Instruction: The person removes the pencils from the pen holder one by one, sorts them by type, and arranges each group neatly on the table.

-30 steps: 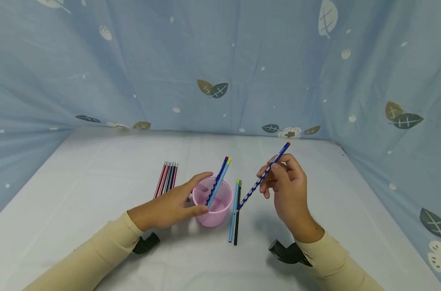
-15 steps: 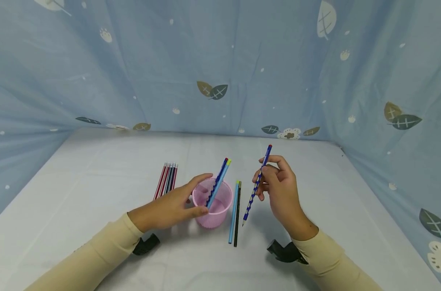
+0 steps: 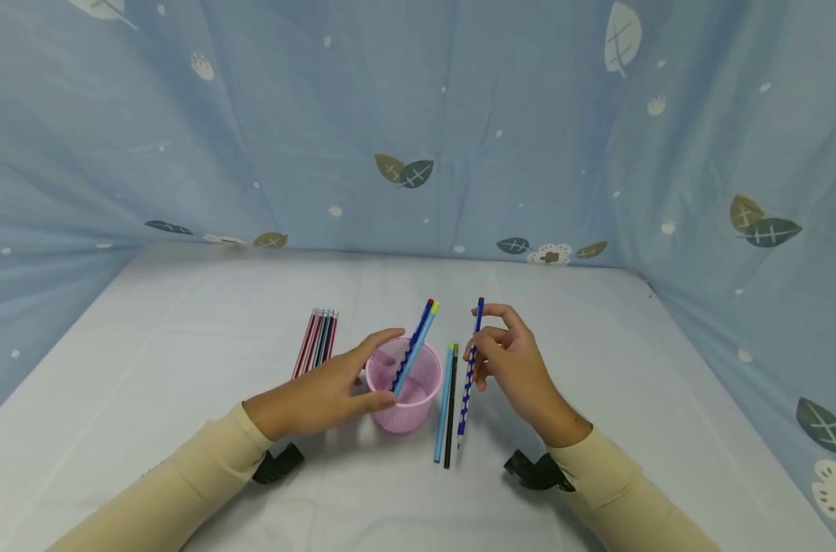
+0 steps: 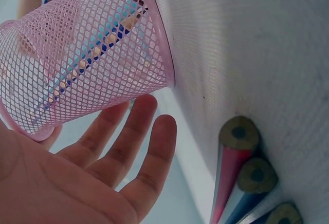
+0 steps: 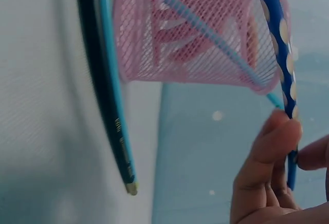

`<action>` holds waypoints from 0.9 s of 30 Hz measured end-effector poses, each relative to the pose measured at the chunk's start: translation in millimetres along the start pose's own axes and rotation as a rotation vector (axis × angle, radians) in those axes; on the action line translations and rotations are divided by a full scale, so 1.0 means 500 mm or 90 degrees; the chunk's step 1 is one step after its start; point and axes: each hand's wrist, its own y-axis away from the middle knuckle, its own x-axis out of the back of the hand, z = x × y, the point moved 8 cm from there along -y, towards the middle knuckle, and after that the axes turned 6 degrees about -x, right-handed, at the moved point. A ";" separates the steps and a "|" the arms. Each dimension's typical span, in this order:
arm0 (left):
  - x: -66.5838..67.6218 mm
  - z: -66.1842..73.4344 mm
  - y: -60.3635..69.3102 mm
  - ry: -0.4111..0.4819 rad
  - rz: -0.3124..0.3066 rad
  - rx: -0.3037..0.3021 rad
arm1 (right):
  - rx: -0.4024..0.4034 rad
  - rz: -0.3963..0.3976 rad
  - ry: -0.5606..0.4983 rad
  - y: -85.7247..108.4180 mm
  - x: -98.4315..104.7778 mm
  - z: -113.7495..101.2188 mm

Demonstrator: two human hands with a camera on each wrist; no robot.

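A pink mesh pencil cup (image 3: 404, 418) stands upright mid-table, with a dark blue pencil (image 3: 418, 331) and a light blue pencil (image 3: 421, 345) leaning inside. My left hand (image 3: 324, 391) holds the cup from the left, thumb on its near side and index finger at the far rim. In the left wrist view the other fingers (image 4: 139, 136) extend along the mesh. My right hand (image 3: 517, 368) pinches a blue pencil with pale dimples (image 3: 468, 383), its point down, just right of a black pencil (image 3: 450, 414) and another light blue pencil (image 3: 442, 418) lying side by side.
Left of the cup several red and dark striped pencils (image 3: 316, 341) lie together, partly behind the left hand. White cloth (image 3: 211, 322) covers the table. A blue leaf-print curtain (image 3: 307, 115) rises at the back and sides. Black wrist mounts (image 3: 278, 464) sit under both sleeves.
My right hand has moved left and slightly nearer with the blue dimpled pencil, which has swung from a slant to nearly upright beside the black pencil. The left hand and cup stay put.
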 end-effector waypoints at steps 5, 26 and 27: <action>0.002 0.000 0.000 0.000 0.003 0.005 | -0.050 -0.024 0.034 -0.011 -0.007 0.023; 0.002 -0.001 -0.001 0.005 0.001 0.001 | -0.124 -0.104 0.130 -0.032 -0.022 0.091; 0.001 -0.001 -0.001 0.004 -0.001 -0.001 | -0.127 -0.106 0.132 -0.032 -0.022 0.093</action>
